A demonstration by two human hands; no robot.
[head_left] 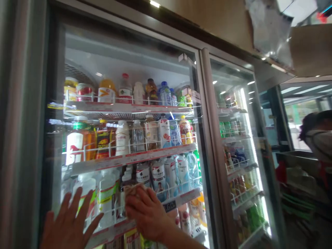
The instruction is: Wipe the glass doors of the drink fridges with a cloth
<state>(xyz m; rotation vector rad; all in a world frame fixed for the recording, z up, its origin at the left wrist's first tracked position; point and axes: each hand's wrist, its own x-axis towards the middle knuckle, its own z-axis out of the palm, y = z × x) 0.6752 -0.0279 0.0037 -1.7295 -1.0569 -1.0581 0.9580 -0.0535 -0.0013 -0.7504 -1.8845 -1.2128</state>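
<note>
A tall glass door [124, 52] of a drinks fridge fills most of the head view. My left hand [70, 221] is at the lower left with its fingers spread in front of the glass; whether the palm touches it I cannot tell. To the right of it, my right hand [145, 211] is closed around a crumpled light-coloured cloth [132, 190], held up against the glass. Most of the cloth is hidden by the fingers. Behind the pane, white wire shelves [160, 152] carry rows of bottles [138, 135], partly covered by both hands.
A metal door frame [212, 138] separates this door from a second glass door [233, 103] on the right. Wooden panelling [220, 24] runs above. At the far right a person [320, 138] is near a dark counter [298, 155].
</note>
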